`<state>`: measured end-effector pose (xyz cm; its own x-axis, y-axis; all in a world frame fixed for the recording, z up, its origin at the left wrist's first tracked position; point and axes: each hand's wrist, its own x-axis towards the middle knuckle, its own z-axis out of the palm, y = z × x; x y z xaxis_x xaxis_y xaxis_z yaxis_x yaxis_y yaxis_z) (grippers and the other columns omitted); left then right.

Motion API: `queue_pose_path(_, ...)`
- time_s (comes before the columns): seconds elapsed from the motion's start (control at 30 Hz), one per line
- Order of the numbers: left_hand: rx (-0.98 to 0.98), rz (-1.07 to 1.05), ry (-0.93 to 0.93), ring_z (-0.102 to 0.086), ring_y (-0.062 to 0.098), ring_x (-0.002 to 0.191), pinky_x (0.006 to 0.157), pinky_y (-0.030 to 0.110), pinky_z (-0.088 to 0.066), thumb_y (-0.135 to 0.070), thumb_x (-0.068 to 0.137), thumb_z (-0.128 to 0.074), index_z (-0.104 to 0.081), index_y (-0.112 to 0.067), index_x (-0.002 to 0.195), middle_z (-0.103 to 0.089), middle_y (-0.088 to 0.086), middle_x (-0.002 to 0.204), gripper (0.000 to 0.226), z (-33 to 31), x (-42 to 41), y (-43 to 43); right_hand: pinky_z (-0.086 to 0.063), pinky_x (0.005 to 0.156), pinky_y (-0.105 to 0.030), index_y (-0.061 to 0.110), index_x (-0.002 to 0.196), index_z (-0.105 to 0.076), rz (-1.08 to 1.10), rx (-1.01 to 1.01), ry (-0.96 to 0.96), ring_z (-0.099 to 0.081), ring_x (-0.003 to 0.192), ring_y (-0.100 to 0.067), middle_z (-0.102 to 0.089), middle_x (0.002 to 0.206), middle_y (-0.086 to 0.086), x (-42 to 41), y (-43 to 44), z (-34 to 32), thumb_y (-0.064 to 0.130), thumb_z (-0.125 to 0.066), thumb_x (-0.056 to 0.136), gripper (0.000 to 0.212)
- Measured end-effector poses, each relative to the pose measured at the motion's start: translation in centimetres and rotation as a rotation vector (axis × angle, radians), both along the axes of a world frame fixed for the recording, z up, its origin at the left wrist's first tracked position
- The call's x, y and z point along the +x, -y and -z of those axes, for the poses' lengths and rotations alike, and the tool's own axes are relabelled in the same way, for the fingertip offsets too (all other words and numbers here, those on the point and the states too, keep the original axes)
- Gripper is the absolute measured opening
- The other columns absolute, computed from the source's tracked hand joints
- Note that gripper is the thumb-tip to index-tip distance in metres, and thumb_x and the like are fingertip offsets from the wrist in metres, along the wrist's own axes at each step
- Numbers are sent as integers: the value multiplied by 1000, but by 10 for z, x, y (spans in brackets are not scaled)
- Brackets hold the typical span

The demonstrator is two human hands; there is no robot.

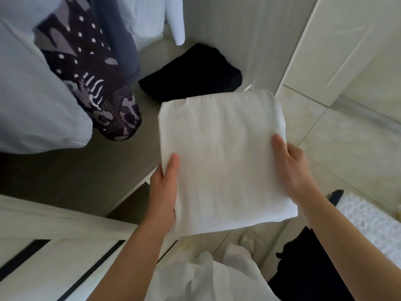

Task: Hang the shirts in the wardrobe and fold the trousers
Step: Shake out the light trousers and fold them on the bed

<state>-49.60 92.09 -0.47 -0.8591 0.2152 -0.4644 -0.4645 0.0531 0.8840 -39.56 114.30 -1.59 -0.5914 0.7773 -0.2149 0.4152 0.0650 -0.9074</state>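
Observation:
I hold a folded white garment [221, 157] flat in the air in front of the open wardrobe. My left hand [163, 187] grips its left edge, thumb on top. My right hand [291, 168] grips its right edge the same way. A folded black garment [193, 72] lies on the wardrobe floor [82, 170] just beyond the white one. Hanging shirts fill the upper left: a pale blue one [32, 101], a dark patterned one [93, 79], a grey-blue one [112, 29] and a white one [173, 18].
The wardrobe's white door [347, 44] stands open at the right. A white drawer front with black stripes [54, 257] is at the lower left. The tiled floor [347, 144] lies to the right, with dark cloth [303, 268] and a speckled mat [368, 218] lower right.

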Motion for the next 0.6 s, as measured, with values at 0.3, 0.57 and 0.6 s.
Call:
queue_pose_path(0.3,33,-227,-10,-67,20,94,74,38,-54,-56,90,-56,-58,-42,107,-70,-4,107,22,-8,-33,-78,-52,73,-43,-3,89,-60,-217,38,-6,-58,71,-28,-62,79,-12,-85,-96,-26,67,-42,90,72)
queue_pose_path(0.57,35,-459,8,-67,21,93,73,35,-53,-53,91,-59,-60,-22,124,-71,0,106,45,-18,-66,-135,-48,72,-34,6,88,-64,-411,24,12,-58,75,-19,-63,82,-1,-167,-158,-47,60,-43,94,58)
queue_pose_path(0.6,34,-471,-2,-68,20,90,71,33,-53,-50,92,-58,-61,-20,121,-71,0,102,42,-20,-72,-139,-48,74,-35,8,88,-64,-422,26,17,-59,76,-19,-63,85,-2,-178,-162,-49,60,-44,94,56)
